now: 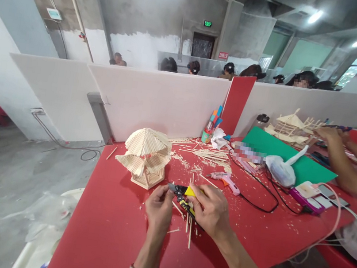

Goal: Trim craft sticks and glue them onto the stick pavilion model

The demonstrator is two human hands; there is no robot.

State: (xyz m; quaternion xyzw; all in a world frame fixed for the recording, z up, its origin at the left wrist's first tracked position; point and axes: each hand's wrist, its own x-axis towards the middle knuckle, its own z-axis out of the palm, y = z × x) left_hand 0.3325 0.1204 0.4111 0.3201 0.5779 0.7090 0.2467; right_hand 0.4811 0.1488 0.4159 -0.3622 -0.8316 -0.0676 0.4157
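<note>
My right hand (212,208) is closed around a utility knife (191,192) with a yellow handle and dark front end, its tip pointing left. At that tip, my left hand (161,201) pinches a small wooden stick, mostly hidden by the fingers. Beneath the knife are black-and-yellow tool handles (187,206), partly covered by my right hand; I cannot tell if it touches them. Loose wooden sticks (190,234) lie below my hands. Just beyond my left hand stands a wooden-stick pavilion model (144,158) with a two-tiered roof.
On the red table (110,231) are a pink glue gun (227,180), piled sticks (212,156) and shavings. Farther right lie a green board (264,142), a purple power strip (305,202) and cables. White partitions (160,100) border the back. A co-worker's arms (353,153) reach in from the right.
</note>
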